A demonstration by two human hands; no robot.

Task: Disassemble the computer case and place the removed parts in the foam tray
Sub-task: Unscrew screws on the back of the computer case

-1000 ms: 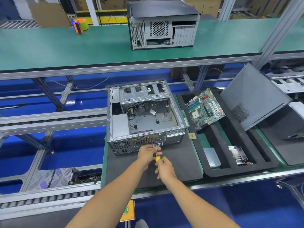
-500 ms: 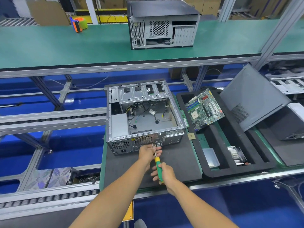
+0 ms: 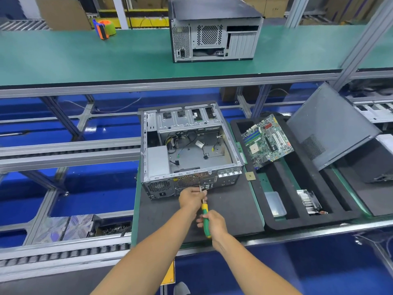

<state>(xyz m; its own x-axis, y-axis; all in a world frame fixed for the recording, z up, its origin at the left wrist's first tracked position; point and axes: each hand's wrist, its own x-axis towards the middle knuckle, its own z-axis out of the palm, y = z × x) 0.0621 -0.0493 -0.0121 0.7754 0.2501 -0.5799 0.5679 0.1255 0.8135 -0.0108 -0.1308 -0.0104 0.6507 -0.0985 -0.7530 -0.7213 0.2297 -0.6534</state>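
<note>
The open computer case (image 3: 189, 150) lies on a dark mat, its rear panel facing me and loose cables inside. My right hand (image 3: 213, 225) grips the green and yellow handle of a screwdriver (image 3: 205, 218). Its shaft points at the rear panel near the fan grille. My left hand (image 3: 191, 198) pinches the shaft close to the tip. The black foam tray (image 3: 302, 220) to the right holds the motherboard (image 3: 266, 140), a clear plastic box (image 3: 275, 204) and a finned heatsink (image 3: 309, 201). The grey side panel (image 3: 331, 126) leans over the tray's far right corner.
A second closed computer case (image 3: 214, 31) stands on the green upper shelf (image 3: 85, 54), with a tape dispenser (image 3: 104, 28) at its left. A small CPU chip (image 3: 249, 176) lies between case and tray. Roller conveyor rails (image 3: 63, 150) run along the left.
My right hand has slid back toward me along the screwdriver, so more of the green handle shows. My left hand has stayed at the shaft by the rear panel.
</note>
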